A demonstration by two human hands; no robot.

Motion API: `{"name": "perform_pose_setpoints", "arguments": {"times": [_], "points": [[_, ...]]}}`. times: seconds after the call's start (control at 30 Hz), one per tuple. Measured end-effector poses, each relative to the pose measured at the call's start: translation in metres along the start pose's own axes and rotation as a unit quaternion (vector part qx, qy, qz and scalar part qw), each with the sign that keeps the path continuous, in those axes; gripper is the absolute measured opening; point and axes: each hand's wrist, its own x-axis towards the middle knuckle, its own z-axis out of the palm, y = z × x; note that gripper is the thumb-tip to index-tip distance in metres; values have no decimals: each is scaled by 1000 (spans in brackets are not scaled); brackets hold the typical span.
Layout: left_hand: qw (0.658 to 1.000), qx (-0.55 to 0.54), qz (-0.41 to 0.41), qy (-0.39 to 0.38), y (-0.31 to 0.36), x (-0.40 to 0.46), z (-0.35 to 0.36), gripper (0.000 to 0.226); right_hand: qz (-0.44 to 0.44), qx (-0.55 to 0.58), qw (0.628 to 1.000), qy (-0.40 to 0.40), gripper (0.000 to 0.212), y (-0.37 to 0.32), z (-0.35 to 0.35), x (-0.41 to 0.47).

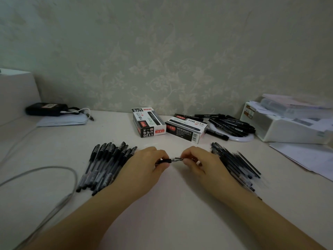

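Head view: my left hand point(147, 164) and right hand point(197, 162) each pinch one end of a pen point(171, 160), held just over the middle of the table point(171, 204). I think this is to join its parts. The left pile point(108, 165) and right pile point(236, 165) sit close by. The free room is toward me.

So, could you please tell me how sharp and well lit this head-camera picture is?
Head view: dim, flat light with a greenish cast, no glare; the wide lens bows the table; the right pen pile and grey cable are smeared by blur; the left hand, right hand and the pen they pinch are fairly sharp; 1120 on the box reads clearly.
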Motion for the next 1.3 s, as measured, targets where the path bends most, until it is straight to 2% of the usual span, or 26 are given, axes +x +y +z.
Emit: {"name": "perform_pose_setpoints", "arguments": {"times": [0.17, 0.5, 0.67, 0.97, 1.13, 1.3], "points": [[1000, -12, 21, -18, 4, 0, -1, 17, -50, 17, 999, -15, 11, -7, 2, 0], [998, -37, 40, -41, 9, 1, -6, 19, 30, 152, 988, -21, 8, -4, 0, -2], [997, -2, 64, -48, 12, 3, -8, 24, 46, 225, 973, -24, 8, -2, 0, -2], [997, 19, 67, -45, 15, 3, -10, 25, 39, 235, 971, -20, 10, -1, 2, -2], [999, -4, 52, 5, 15, 1, -8, 22, 27, 226, 974, -6, 13, -4, 5, 0], [991, 9, -10, 133, 8, 5, -16, 18, 43, 155, 983, 90, 26, -4, 5, 1]]}}
